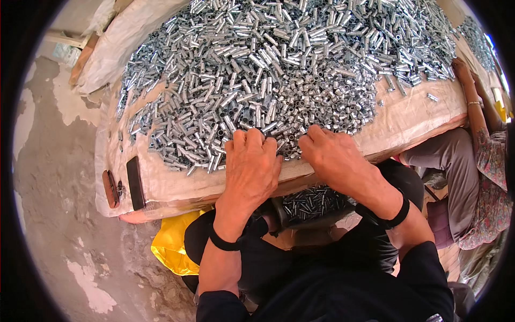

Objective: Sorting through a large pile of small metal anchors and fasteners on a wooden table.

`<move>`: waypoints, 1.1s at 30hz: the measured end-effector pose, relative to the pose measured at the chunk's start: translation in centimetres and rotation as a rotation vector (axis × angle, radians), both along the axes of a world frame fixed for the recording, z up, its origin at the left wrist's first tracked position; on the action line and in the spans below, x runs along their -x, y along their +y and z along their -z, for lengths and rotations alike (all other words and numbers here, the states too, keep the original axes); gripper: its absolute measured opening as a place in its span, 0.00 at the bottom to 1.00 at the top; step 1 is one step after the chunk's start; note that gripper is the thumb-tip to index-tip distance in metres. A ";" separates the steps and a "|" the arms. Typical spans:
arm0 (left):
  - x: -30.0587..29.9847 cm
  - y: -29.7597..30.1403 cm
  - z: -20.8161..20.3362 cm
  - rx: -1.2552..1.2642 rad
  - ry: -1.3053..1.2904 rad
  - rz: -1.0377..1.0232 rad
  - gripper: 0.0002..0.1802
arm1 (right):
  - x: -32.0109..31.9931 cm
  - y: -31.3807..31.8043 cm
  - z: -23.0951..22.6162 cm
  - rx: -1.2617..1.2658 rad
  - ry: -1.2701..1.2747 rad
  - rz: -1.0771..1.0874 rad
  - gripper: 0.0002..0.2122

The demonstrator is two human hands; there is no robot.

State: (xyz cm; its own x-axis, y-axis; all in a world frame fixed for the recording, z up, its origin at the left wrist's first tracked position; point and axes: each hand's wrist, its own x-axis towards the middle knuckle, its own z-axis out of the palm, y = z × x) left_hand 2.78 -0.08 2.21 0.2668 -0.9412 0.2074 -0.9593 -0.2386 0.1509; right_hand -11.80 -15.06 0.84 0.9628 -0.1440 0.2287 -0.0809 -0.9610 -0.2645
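Observation:
A broad heap of small silver metal tubes [214,102] covers the plastic-wrapped tabletop. Shorter metal sleeves [322,99] are gathered in the middle of it, just beyond my hands. My left hand [249,163] is at the heap's near edge, palm down, its fingers curled in and its thumb toward the right. To the right, at the edge of the short sleeves, my right hand [338,161] is also palm down with fingers bent inward. The fingertips of both hands are mostly hidden, so what they pinch cannot be made out. Both wrists wear black bands.
On the table's left corner lie a dark flat bar [135,183] and a brown-handled folding tool [111,189]. Below the table edge, a container of metal pieces [314,204] sits between my legs. A yellow bag [177,244] is at lower left. Another person's arm [472,96] reaches in at right.

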 end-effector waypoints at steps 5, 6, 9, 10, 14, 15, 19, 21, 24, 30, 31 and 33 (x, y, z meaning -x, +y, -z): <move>-0.2 -0.3 0.0 0.039 0.022 0.020 0.16 | -0.1 -0.2 0.5 -0.074 0.026 0.008 0.06; -0.2 -0.2 0.1 0.040 0.030 0.025 0.16 | 0.0 -0.3 0.4 -0.074 0.027 0.008 0.06; -0.1 0.2 0.2 0.061 0.033 0.044 0.16 | 0.1 0.0 0.3 -0.101 -0.003 -0.012 0.06; 0.1 0.3 0.2 0.081 0.027 0.058 0.16 | 0.1 0.2 0.5 -0.084 -0.022 -0.027 0.07; 0.3 0.6 1.0 0.101 0.043 0.057 0.16 | 0.4 0.5 0.5 -0.073 0.011 -0.035 0.07; 0.3 0.6 1.0 0.120 0.030 0.071 0.16 | 0.4 0.5 0.5 -0.082 0.016 -0.037 0.07; -0.5 0.5 1.2 0.146 0.022 0.093 0.16 | 0.3 -0.5 0.8 -0.088 -0.017 -0.071 0.06; -0.7 0.8 0.2 0.198 0.005 0.129 0.10 | 0.2 -0.2 0.1 -0.109 0.002 -0.100 0.06; -0.3 0.6 0.1 0.201 0.043 0.141 0.11 | -0.6 -0.5 0.4 0.045 -0.014 -0.094 0.04; 0.0 1.7 -0.6 0.160 0.060 0.159 0.12 | -0.1 -0.4 -0.4 -0.076 -0.070 -0.062 0.07; 0.1 1.9 -0.6 0.183 0.038 0.157 0.12 | 0.3 -0.2 -0.2 -0.216 -0.137 -0.047 0.07; 0.4 2.0 -0.2 0.222 0.101 0.200 0.12 | 0.6 0.0 0.4 -0.336 -0.222 -0.050 0.07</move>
